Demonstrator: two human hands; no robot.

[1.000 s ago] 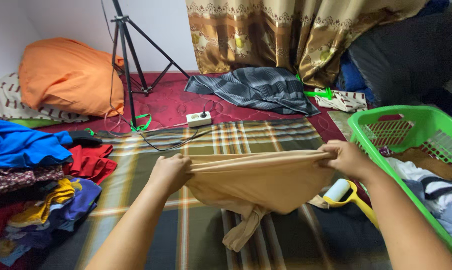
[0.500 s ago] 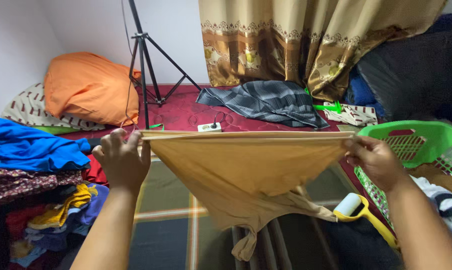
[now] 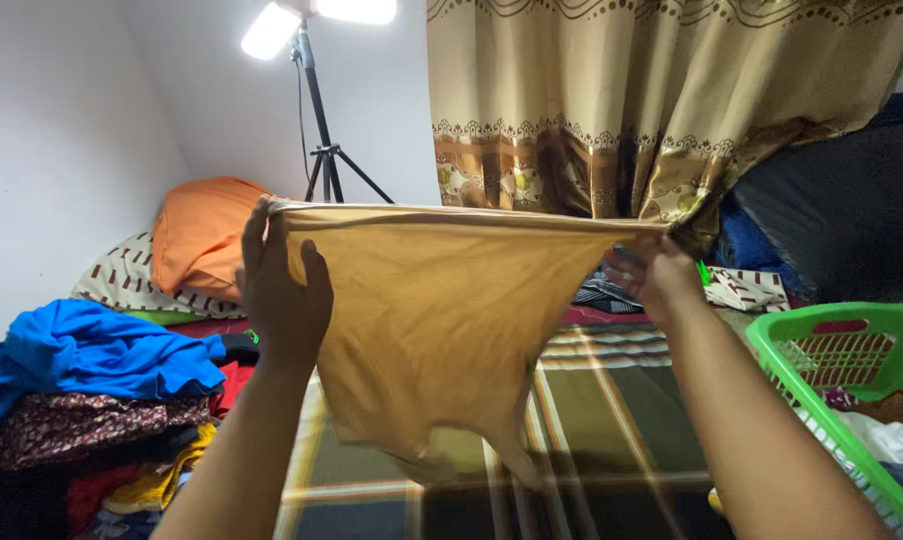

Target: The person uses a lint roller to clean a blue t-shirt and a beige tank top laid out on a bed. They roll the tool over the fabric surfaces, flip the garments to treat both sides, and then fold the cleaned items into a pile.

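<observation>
No packages, labels, signs, screens

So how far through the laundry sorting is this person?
Partly done: clothes sit piled at left. In hand: left hand and right hand hold a tan garment stretched up, unfolded. Left: the green basket holds more clothes.
</observation>
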